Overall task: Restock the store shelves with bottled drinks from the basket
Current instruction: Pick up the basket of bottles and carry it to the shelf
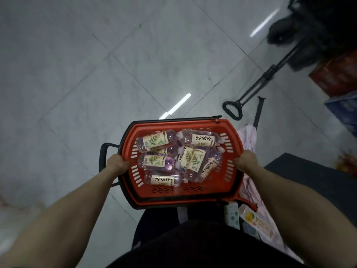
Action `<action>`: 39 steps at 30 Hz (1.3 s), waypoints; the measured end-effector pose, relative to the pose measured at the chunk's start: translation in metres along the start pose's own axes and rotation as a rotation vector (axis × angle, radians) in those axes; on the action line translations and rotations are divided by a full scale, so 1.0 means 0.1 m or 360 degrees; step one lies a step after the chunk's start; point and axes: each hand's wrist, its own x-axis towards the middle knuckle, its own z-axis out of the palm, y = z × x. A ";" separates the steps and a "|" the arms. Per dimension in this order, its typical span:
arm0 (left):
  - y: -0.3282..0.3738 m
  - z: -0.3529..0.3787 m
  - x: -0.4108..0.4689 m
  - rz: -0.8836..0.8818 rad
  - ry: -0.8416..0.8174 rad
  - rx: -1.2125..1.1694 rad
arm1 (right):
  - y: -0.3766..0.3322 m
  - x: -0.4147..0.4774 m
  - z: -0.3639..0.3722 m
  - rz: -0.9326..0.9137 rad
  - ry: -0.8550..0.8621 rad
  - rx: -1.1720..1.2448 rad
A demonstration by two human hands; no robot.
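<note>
A red plastic basket (229, 132) hangs above the tiled floor in front of my body. Several clear bottles (154, 141) with cream labels and white caps lie jumbled on their sides inside it. My left hand (116, 165) grips the basket's left rim, beside a black handle (103, 155) that sticks out to the left. My right hand (245, 160) grips the right rim. Both sets of fingers curl over the edge and are partly hidden by it.
A black trolley handle (232, 110) and its pull bar lie on the floor beyond the basket at right. Red and blue cartons (336, 76) sit far right. A dark mat (309, 176) and boxed goods (255, 221) lie near my right side. Pale floor tiles spread left.
</note>
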 end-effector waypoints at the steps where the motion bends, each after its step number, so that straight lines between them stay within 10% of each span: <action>1: -0.18 0.01 -0.10 -0.0022 0.0019 -0.0095 | -0.12 -0.04 -0.03 -0.0068 0.0011 -0.0083; 14: -2.41 0.66 -1.25 -0.0705 0.0150 -0.1089 | -2.31 -1.23 0.23 -0.0834 0.0052 -0.1050; 39: -4.90 2.51 -2.35 -0.1728 0.0445 -0.2546 | -4.21 -3.99 4.41 -0.1768 0.0111 -0.2554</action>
